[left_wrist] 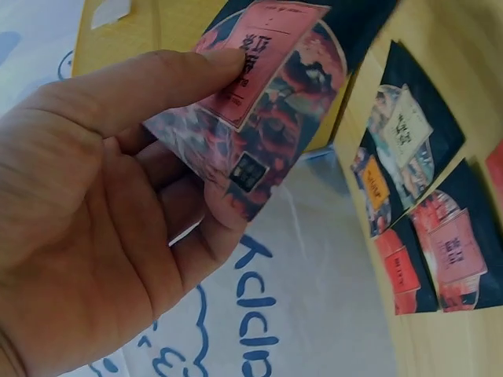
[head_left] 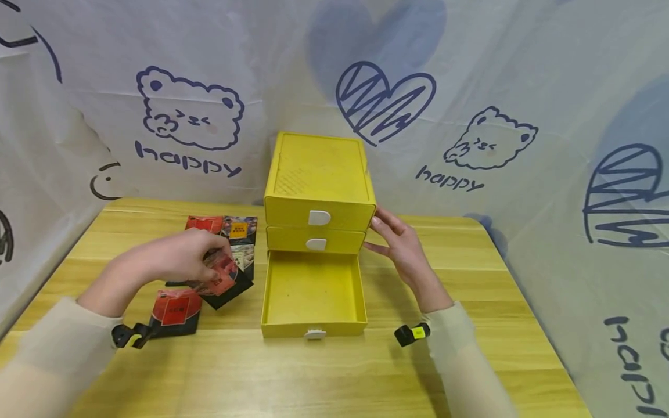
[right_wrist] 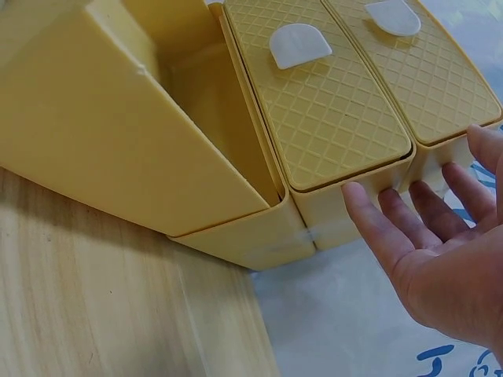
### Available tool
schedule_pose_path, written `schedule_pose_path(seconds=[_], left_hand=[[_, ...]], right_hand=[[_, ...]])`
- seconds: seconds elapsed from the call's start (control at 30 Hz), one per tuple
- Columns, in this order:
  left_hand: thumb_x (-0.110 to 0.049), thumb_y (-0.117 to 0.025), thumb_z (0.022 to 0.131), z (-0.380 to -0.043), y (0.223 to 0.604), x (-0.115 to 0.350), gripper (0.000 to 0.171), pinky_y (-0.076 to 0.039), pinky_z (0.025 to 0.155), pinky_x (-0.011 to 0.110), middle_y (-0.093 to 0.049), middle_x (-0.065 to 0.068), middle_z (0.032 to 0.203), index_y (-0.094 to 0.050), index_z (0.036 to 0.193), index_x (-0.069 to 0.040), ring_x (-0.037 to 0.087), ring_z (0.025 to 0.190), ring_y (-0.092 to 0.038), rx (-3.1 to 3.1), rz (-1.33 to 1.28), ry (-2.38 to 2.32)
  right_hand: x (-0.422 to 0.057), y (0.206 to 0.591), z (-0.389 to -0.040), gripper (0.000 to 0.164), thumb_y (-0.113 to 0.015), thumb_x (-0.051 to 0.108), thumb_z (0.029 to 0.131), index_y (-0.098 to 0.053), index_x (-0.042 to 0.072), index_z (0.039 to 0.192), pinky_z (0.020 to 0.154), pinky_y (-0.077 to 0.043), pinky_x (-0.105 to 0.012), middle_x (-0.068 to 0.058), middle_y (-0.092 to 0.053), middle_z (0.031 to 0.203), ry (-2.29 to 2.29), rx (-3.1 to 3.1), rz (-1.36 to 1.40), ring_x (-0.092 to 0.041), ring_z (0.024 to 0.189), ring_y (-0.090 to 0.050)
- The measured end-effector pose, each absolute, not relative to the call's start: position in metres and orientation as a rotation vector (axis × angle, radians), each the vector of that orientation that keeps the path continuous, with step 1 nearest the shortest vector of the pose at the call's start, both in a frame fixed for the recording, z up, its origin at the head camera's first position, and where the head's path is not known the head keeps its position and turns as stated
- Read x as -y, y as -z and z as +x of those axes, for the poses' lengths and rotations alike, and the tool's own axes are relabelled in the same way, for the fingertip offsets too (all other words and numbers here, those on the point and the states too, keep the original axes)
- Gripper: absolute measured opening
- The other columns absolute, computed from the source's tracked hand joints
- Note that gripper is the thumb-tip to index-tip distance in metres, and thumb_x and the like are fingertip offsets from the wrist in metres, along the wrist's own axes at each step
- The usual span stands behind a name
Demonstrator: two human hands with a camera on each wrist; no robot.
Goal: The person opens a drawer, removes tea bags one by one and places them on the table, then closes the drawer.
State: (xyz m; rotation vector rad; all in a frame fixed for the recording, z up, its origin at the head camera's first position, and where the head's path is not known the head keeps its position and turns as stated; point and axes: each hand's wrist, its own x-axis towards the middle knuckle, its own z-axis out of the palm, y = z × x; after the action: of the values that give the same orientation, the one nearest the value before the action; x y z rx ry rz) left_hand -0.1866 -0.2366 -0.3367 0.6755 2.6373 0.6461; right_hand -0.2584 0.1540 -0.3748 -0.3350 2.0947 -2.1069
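Observation:
Between thumb and fingers my left hand [head_left: 185, 255] pinches a flat packet [head_left: 223, 278] with a red label and a dark end. In the left wrist view the packet [left_wrist: 271, 86] shows a floral print and a small dark square. My right hand [head_left: 402, 249] lies along the right side of a yellow drawer cabinet [head_left: 324, 168]; its fingers are spread, and in the right wrist view the fingertips [right_wrist: 357, 196] touch or nearly touch the cabinet wall. The bottom drawer [head_left: 313, 290] is pulled out with nothing inside. Both upper drawers are closed, each with a white tab.
Several similar packets lie left of the cabinet: a red-labelled one [head_left: 175, 312] in front, an orange-labelled one [head_left: 240, 227] and a red one [head_left: 204, 223] behind. The wooden table [head_left: 251, 377] meets a printed cloth [head_left: 292, 69] at the back and sides.

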Motion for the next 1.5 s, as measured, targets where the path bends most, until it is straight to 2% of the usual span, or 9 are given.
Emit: schedule_pose_path(seconds=[0.1,0.23,0.4,0.53,0.73,1.07,1.27,1.5], left_hand=[[-0.005,-0.065,0.076,-0.186,0.343,0.233,0.014,-0.041,0.051,0.031,-0.051,0.0,0.064,-0.054,0.081,-0.014,0.013,0.054,-0.05,-2.567,0.67,-0.659],[-0.004,-0.064,0.079,-0.185,0.355,0.228,0.017,-0.045,0.051,0.03,-0.05,0.003,0.066,-0.05,0.075,-0.01,0.012,0.057,-0.056,-2.492,0.655,-0.69],[-0.009,-0.07,0.076,-0.187,0.368,0.221,0.024,-0.039,0.051,0.028,-0.041,0.0,0.063,-0.047,0.07,-0.011,0.01,0.056,-0.047,-2.512,0.681,-0.627],[-0.012,-0.072,0.075,-0.191,0.376,0.218,0.025,-0.033,0.05,0.028,-0.04,-0.001,0.063,-0.047,0.069,-0.012,0.011,0.055,-0.04,-2.545,0.704,-0.563],[-0.011,-0.072,0.074,-0.193,0.388,0.216,0.022,-0.033,0.049,0.027,-0.043,-0.002,0.063,-0.05,0.07,-0.014,0.011,0.056,-0.039,-2.555,0.714,-0.496],[-0.007,-0.071,0.074,-0.201,0.41,0.212,0.018,-0.045,0.056,0.029,-0.052,-0.004,0.075,-0.058,0.08,-0.017,0.012,0.065,-0.046,-2.592,0.765,-0.468],[0.001,-0.069,0.072,-0.2,0.416,0.209,0.028,-0.05,0.065,0.03,-0.056,-0.005,0.089,-0.065,0.092,-0.018,0.011,0.073,-0.048,-2.667,0.793,-0.368],[0.004,-0.069,0.068,-0.199,0.422,0.211,0.034,-0.049,0.063,0.029,-0.055,-0.004,0.091,-0.064,0.09,-0.021,0.011,0.072,-0.046,-2.755,0.865,-0.32]], right_hand=[[-0.154,0.374,-0.259,0.052,-0.059,0.037,0.086,-0.044,0.024,0.134,0.085,-0.047,-0.048,-0.001,-0.041,0.138,2.112,-2.091,-0.335,-0.019,0.115,-0.044],[-0.154,0.374,-0.259,0.052,-0.058,0.037,0.086,-0.044,0.024,0.134,0.086,-0.046,-0.049,-0.002,-0.041,0.138,2.109,-2.087,-0.336,-0.019,0.115,-0.043],[-0.155,0.374,-0.26,0.051,-0.058,0.035,0.087,-0.044,0.023,0.134,0.088,-0.044,-0.051,-0.002,-0.04,0.138,2.12,-2.065,-0.343,-0.019,0.116,-0.043],[-0.154,0.374,-0.26,0.051,-0.059,0.035,0.086,-0.045,0.024,0.134,0.087,-0.045,-0.05,-0.001,-0.041,0.137,2.123,-2.062,-0.336,-0.019,0.115,-0.044],[-0.155,0.374,-0.26,0.051,-0.059,0.036,0.086,-0.044,0.023,0.134,0.086,-0.046,-0.049,-0.001,-0.041,0.137,2.116,-2.072,-0.332,-0.018,0.115,-0.044],[-0.155,0.376,-0.259,0.053,-0.059,0.036,0.086,-0.042,0.022,0.135,0.086,-0.046,-0.048,-0.001,-0.04,0.138,2.114,-2.061,-0.326,-0.019,0.115,-0.043],[-0.155,0.376,-0.258,0.052,-0.058,0.037,0.086,-0.044,0.023,0.134,0.086,-0.047,-0.047,-0.001,-0.04,0.138,2.11,-2.075,-0.345,-0.019,0.115,-0.043],[-0.154,0.376,-0.259,0.051,-0.058,0.037,0.086,-0.044,0.024,0.134,0.085,-0.048,-0.046,-0.001,-0.041,0.137,2.115,-2.071,-0.357,-0.019,0.115,-0.043]])
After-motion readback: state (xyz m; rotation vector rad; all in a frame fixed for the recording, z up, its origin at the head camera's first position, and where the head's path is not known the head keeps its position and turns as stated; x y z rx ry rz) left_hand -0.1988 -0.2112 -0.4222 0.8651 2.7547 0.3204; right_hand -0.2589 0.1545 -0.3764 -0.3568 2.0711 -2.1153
